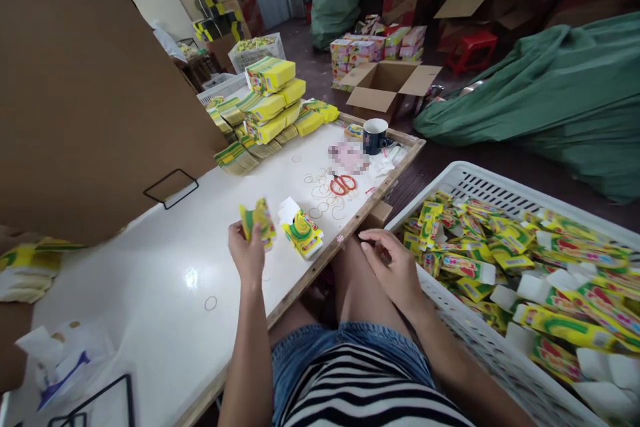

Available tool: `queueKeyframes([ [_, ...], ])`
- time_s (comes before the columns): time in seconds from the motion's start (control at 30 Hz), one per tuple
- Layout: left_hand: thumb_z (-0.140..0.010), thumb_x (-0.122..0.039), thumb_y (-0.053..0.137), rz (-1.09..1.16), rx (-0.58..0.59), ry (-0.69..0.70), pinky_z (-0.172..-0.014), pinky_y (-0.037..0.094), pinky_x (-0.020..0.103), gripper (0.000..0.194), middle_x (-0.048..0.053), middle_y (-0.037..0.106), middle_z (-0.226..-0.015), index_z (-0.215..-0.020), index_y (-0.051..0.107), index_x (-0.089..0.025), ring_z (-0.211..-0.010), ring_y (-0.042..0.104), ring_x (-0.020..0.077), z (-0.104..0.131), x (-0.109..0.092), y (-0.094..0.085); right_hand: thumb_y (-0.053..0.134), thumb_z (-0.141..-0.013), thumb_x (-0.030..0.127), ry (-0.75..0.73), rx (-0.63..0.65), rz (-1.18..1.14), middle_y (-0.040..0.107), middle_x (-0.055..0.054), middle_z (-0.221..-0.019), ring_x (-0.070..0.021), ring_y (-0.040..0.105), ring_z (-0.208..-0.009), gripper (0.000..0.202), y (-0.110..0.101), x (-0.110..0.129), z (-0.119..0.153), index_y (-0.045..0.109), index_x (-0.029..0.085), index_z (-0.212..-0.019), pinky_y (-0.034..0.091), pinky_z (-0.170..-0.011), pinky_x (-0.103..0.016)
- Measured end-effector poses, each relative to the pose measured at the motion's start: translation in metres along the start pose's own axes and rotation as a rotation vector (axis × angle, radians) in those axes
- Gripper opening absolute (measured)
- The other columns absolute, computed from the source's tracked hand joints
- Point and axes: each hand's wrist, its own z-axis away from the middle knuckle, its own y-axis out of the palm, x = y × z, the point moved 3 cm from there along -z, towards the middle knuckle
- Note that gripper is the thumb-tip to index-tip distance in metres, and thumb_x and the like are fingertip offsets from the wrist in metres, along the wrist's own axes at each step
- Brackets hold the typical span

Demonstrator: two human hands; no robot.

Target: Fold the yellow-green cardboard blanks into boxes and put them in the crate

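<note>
My left hand (246,255) is closed on a small yellow-and-green carton (260,221), held just above the white table. To the right of it, near the table's edge, lies a small stack of similar yellow cartons (301,230) with white end flaps. My right hand (393,267) hovers over my thigh, between the table and a white plastic basket (453,177). Its fingers are loosely bent and apart, and I see nothing in them. Many loose yellow cartons (470,247) fill the basket, several with white flaps sticking out.
Orange-handled scissors (343,185) lie among rubber bands (320,197) on the white table (165,280). A dark mug (375,137) stands near the far corner. Yellow carton bundles (273,103) are stacked at the back. Beyond are an opened cardboard box (373,99) and a green sack (550,93).
</note>
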Motion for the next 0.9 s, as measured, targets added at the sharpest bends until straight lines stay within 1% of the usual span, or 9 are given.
queueKeyframes([
  [0.03,-0.085,-0.036,0.055,0.066,0.096,0.051,-0.067,0.056,0.03,0.026,0.005,0.069,-0.097,-0.105,0.051,-0.019,-0.083,0.07,0.0188,0.016,-0.009,0.003,0.051,-0.094,0.025,-0.089,-0.012,0.019,0.068,-0.008,-0.109,-0.0224,0.063,-0.095,0.019,0.002,0.01,-0.002,0.064,0.023,-0.107,0.052,-0.078,-0.037],
  [0.1,-0.083,-0.038,0.059,0.323,0.438,0.166,-0.066,0.057,0.03,0.029,0.007,0.071,-0.092,-0.102,0.056,-0.017,-0.08,0.07,0.0199,0.051,-0.026,0.014,0.05,-0.094,0.021,-0.242,0.006,0.069,0.063,-0.01,-0.125,-0.0247,0.057,-0.116,0.029,0.008,0.027,-0.008,0.058,0.024,-0.122,0.048,-0.094,-0.043],
  [0.17,-0.082,-0.037,0.062,0.457,0.58,0.176,-0.067,0.057,0.029,0.027,0.008,0.072,-0.096,-0.1,0.059,-0.017,-0.086,0.07,0.0207,0.079,-0.035,0.02,0.05,-0.094,0.019,-0.32,0.064,0.119,0.058,-0.01,-0.133,-0.0249,0.053,-0.123,0.041,0.013,0.037,-0.014,0.048,0.024,-0.135,0.045,-0.1,-0.045],
  [0.23,-0.082,-0.036,0.063,0.51,0.635,0.158,-0.066,0.056,0.027,0.027,0.007,0.072,-0.098,-0.101,0.061,-0.017,-0.088,0.07,0.0205,0.095,-0.037,0.023,0.05,-0.094,0.018,-0.331,0.129,0.142,0.057,-0.01,-0.134,-0.0249,0.053,-0.123,0.047,0.016,0.039,-0.018,0.043,0.024,-0.14,0.045,-0.101,-0.046],
  [0.33,-0.082,-0.034,0.066,0.528,0.659,0.141,-0.068,0.056,0.026,0.024,0.006,0.073,-0.097,-0.1,0.064,-0.018,-0.086,0.069,0.0191,0.101,-0.034,0.024,0.05,-0.093,0.018,-0.283,0.181,0.113,0.06,-0.01,-0.128,-0.0253,0.056,-0.117,0.042,0.015,0.036,-0.02,0.048,0.025,-0.134,0.047,-0.098,-0.044],
  [0.43,-0.079,-0.037,0.07,0.568,0.71,0.105,-0.069,0.054,0.026,0.026,0.005,0.073,-0.09,-0.096,0.067,-0.017,-0.081,0.068,0.0179,0.1,-0.029,0.025,0.054,-0.09,0.019,-0.173,0.171,0.021,0.061,-0.01,-0.113,-0.0229,0.061,-0.096,0.031,0.013,0.033,-0.02,0.055,0.023,-0.121,0.052,-0.083,-0.038],
  [0.57,-0.074,-0.053,0.072,0.696,0.954,-0.111,-0.065,0.053,0.026,0.045,0.007,0.073,-0.08,-0.097,0.069,-0.015,-0.078,0.069,0.0193,0.101,-0.021,0.033,0.058,-0.086,0.02,-0.092,0.17,-0.075,0.059,-0.005,-0.094,-0.0149,0.053,-0.068,0.017,0.011,0.035,-0.021,0.057,0.021,-0.103,0.049,-0.065,-0.029],
  [0.7,-0.064,-0.064,0.075,0.803,1.143,-0.343,-0.055,0.052,0.026,0.055,0.008,0.072,-0.074,-0.088,0.069,-0.014,-0.064,0.068,0.0185,0.106,-0.015,0.042,0.057,-0.087,0.019,-0.117,0.226,-0.108,0.056,-0.004,-0.091,-0.0148,0.051,-0.069,0.006,0.009,0.037,-0.025,0.059,0.021,-0.092,0.047,-0.064,-0.028],
  [0.9,-0.059,-0.051,0.083,0.911,1.133,-0.423,-0.055,0.055,0.031,0.042,0.005,0.072,-0.07,-0.077,0.067,-0.017,-0.06,0.068,0.0196,0.107,-0.012,0.053,0.058,-0.088,0.022,-0.124,0.208,-0.14,0.056,-0.004,-0.092,-0.0149,0.051,-0.07,0.007,0.007,0.033,-0.023,0.061,0.021,-0.093,0.047,-0.066,-0.028],
])
